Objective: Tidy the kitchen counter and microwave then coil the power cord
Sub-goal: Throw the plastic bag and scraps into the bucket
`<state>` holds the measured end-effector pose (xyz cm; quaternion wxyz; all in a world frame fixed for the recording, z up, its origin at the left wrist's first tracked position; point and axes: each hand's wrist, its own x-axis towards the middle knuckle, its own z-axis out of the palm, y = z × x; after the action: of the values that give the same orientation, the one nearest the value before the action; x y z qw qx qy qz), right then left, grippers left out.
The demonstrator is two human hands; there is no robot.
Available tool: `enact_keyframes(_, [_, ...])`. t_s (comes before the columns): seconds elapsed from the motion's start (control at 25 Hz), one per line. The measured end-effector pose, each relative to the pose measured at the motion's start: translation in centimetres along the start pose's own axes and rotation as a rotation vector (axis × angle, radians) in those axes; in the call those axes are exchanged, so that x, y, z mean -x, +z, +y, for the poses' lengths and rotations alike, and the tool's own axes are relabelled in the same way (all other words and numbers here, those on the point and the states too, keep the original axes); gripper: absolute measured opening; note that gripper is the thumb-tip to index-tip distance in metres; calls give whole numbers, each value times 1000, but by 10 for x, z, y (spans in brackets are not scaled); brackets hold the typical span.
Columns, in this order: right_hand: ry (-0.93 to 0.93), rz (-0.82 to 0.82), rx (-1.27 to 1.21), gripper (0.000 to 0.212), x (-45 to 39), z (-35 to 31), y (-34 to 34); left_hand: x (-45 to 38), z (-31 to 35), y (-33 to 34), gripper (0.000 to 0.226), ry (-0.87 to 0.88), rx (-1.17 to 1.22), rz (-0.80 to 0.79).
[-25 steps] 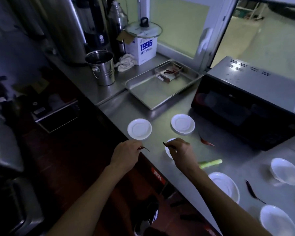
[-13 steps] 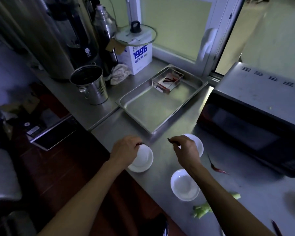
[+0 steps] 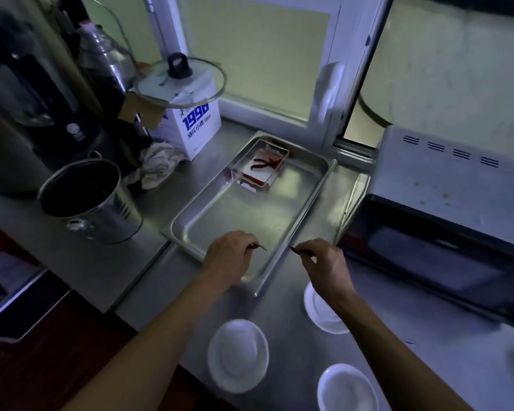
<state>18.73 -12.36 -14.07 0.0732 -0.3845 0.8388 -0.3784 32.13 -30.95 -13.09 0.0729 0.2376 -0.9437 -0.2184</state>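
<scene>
Each hand, left (image 3: 230, 256) and right (image 3: 324, 262), pinches one dried chilli in its fingers above three white saucers (image 3: 238, 354).

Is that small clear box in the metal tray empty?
Not empty. The small clear box at the far corner of the metal tray has several red chili peppers lying in it.

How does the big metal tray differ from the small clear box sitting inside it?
The metal tray is large, shiny steel and opaque; the clear box is small and see-through. The tray rests directly on the counter, while the box sits in the tray's far corner. The box holds red chillies; the rest of the tray's floor is bare. Both are shallow rectangles.
</scene>
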Motion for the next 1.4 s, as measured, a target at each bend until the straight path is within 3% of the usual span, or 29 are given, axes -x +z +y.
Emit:
enact_keyframes(0.16, [104, 134, 6, 23, -55, -11, 31, -75, -41, -7, 18, 114, 24, -80])
enact_keyframes(0.44, [221, 219, 27, 23, -138, -22, 77, -180, -107, -12, 21, 195, 34, -148])
enact_keyframes(0.8, [342, 331, -35, 22, -207, -20, 95, -294, -116, -9, 27, 264, 27, -156])
enact_keyframes(1.16, [365, 344, -64, 22, -250, 19, 119, -334, -128, 26, 32, 333, -78, -226])
enact_keyframes(1.4, [297, 301, -49, 22, -285, 22, 137, -334, -158, 23, 31, 329, -101, -181])
